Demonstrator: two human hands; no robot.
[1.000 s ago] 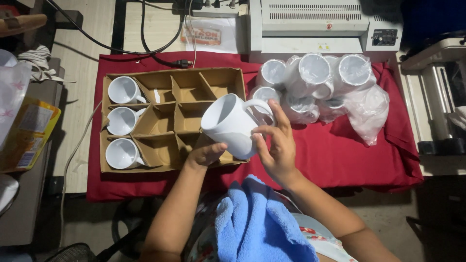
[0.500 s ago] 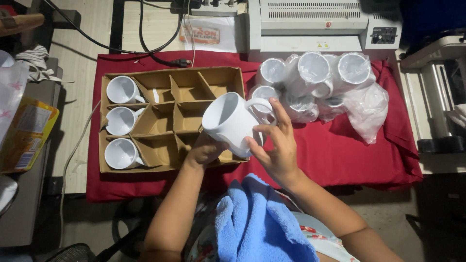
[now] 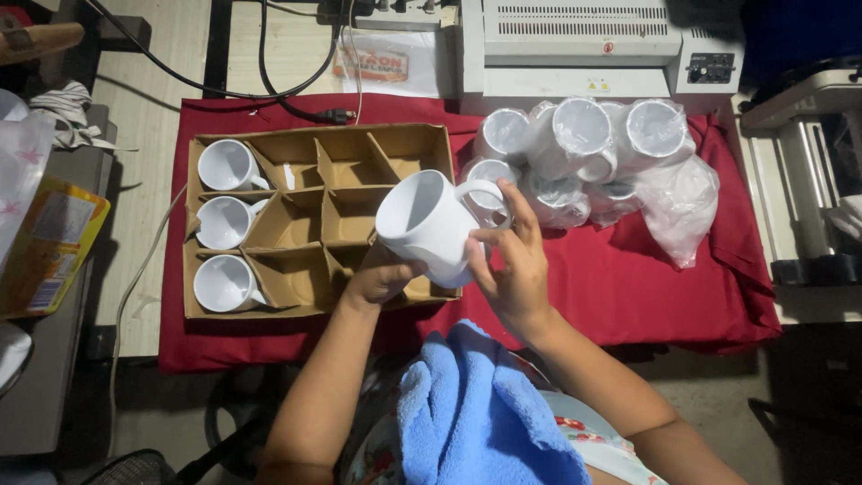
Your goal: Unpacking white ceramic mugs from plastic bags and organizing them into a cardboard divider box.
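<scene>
A white mug (image 3: 431,223) is held tilted above the right side of a cardboard box (image 3: 269,301) with divider cells. My left hand (image 3: 379,278) cups it from below. My right hand (image 3: 512,265) grips its side, fingers at the handle. Three white mugs lie in the box's left column: top (image 3: 224,165), middle (image 3: 221,223) and bottom (image 3: 223,283). The other cells hold nothing. A blue towel (image 3: 480,413) lies on my lap.
Several plastic-wrapped white mugs (image 3: 584,153) are piled on the red cloth (image 3: 646,296) right of the box. A white machine (image 3: 584,45) stands behind them. Black cables (image 3: 269,85) run at the back. A yellow packet (image 3: 45,247) lies far left.
The mug has stayed almost in place, shifting slightly left. Both hands keep their hold.
</scene>
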